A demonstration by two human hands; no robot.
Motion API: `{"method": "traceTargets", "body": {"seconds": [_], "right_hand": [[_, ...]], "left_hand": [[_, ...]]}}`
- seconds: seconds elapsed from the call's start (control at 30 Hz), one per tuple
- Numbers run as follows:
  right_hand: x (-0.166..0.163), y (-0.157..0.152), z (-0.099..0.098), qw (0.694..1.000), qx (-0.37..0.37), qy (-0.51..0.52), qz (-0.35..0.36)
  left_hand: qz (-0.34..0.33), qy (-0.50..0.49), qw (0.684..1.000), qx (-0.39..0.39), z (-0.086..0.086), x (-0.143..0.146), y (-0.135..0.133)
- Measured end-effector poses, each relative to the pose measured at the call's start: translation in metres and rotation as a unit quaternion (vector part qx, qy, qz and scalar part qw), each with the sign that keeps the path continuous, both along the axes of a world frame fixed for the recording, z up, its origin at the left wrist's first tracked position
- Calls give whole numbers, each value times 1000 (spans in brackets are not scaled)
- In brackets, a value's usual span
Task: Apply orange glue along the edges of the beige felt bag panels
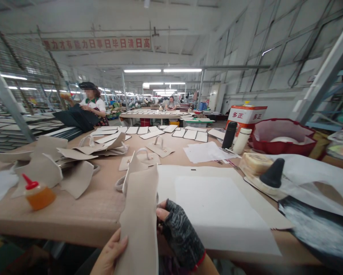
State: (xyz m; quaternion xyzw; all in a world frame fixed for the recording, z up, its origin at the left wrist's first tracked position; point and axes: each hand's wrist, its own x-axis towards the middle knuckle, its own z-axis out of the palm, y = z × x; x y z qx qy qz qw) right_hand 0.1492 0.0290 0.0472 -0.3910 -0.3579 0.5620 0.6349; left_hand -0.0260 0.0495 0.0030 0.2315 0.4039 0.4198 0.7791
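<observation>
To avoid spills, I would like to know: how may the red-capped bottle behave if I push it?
The bottle probably resists tipping, being squat and broad. Its orange liquid may slosh. Overturned, it might only drip, given the narrow red spout.

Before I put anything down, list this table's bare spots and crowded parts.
Bare tabletop shows between the orange bottle and the held beige piece; a smaller patch lies between the rightmost strapped piece and the paper beside the black bottle. Crowded: the left pile of beige pieces, and the right side, around the pale bottle and red container.
</observation>
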Motion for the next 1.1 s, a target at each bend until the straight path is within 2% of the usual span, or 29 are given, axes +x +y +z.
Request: {"method": "traceTargets", "body": {"seconds": [0.17, 0.27, 0.37, 0.5, 0.57, 0.67, 0.73, 0.83, 0.9, 0.97, 1.03, 1.1], "right_hand": [[4, 2, -4, 998, -5, -64, -24], [3, 0, -3, 997, -11, -70, -25], [4, 0, -7, 999, -23, -32, -26], [15, 6, -23, 998, -40, 23, -49], [23, 8, -30, 996, -60, 13, -61], [31, 11, -38, 990, -87, -61, -93], [33, 11, -44, 974, -68, -152, -152], [33, 11, -54, 912, -10, -314, -262], [33, 10, -61, 870, 21, -395, -296], [33, 9, -66, 844, 41, -442, -301], [34, 8, -68, 841, 49, -452, -293], [36, 9, -66, 861, 57, -427, -271]], "left_hand": [[-15, 27, 999, 25, 1, -4, 1], [-17, 79, 995, 61, -1, -8, 8], [4, 142, 985, 98, -4, -7, 14], [30, 152, 983, 102, -3, -1, 12], [53, 158, 981, 100, -4, 1, 10], [102, 195, 970, 103, -8, 2, 8], [118, 232, 958, 121, -12, 1, 8], [112, 279, 936, 181, -15, 1, 7], [116, 302, 921, 217, -14, 2, 4], [121, 317, 911, 234, -12, 3, 1], [121, 324, 906, 242, -10, 3, -1], [117, 322, 906, 249, -9, 1, -2]]}}
